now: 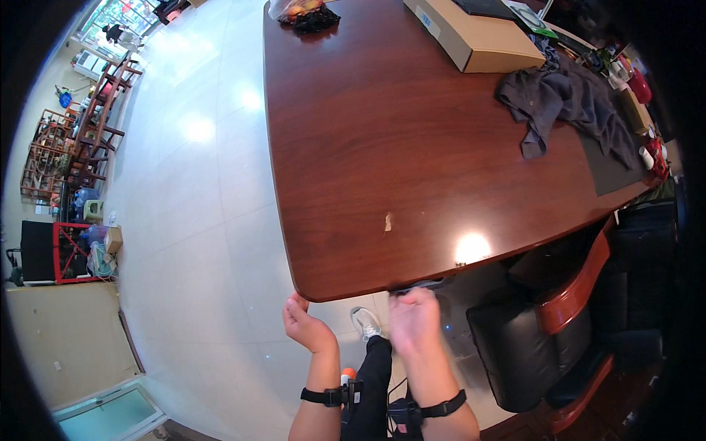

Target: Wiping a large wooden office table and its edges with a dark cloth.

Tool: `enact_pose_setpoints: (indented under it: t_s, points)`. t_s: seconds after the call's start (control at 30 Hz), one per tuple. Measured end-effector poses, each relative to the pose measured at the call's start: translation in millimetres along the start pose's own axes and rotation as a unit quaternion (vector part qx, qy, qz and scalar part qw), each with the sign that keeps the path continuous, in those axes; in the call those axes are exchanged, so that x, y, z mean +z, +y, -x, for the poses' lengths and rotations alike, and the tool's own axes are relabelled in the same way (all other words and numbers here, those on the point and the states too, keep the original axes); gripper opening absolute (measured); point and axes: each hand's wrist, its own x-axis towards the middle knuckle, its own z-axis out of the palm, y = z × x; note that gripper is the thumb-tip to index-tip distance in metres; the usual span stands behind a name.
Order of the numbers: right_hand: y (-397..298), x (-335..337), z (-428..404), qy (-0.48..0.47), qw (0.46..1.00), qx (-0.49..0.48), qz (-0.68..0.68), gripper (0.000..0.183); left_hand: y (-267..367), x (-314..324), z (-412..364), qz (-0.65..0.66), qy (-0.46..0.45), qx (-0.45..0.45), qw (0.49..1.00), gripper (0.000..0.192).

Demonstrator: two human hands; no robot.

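A large reddish-brown wooden table (380,143) stretches out before me. Its rounded near corner is beside my left hand (310,325), whose fingers are curled up at the edge; the tabletop hides some fingertips. My right hand (416,320) is blurred and reaches the front edge farther right. A dark object (422,285) shows between that hand and the edge, mostly hidden, and I cannot tell whether it is held. On the wood near the front is a small pale chipped patch (388,222). Black straps with small devices are on both wrists.
A black leather chair (513,347) with wooden armrests stands at the right. Dark grey clothing (562,105) and a cardboard box (474,41) lie on the table, with plastic bags (309,16) at its far left. A person (116,35) is far off by the bright doorway.
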Motion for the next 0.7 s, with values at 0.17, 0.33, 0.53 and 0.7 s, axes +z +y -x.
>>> enact_pose_setpoints:
  t_s: [0.17,0.33,0.53,0.7]
  points:
    - [52,17,8,0.005,0.993,0.121,0.011,0.045,0,0,0,0.011,0.003,0.005,1.0,0.04]
    - [23,-2,-8,-0.029,0.98,0.192,-0.035,0.043,0,2,2,-0.007,0.008,0.017,1.0,0.039]
    - [-50,13,0,-0.009,0.995,0.087,-0.047,0.04,-4,5,6,-0.001,-0.006,0.038,0.999,0.032]
    - [-33,0,0,-0.002,0.998,-0.008,0.054,0.039,3,19,17,-0.02,0.012,0.061,0.998,0.032]
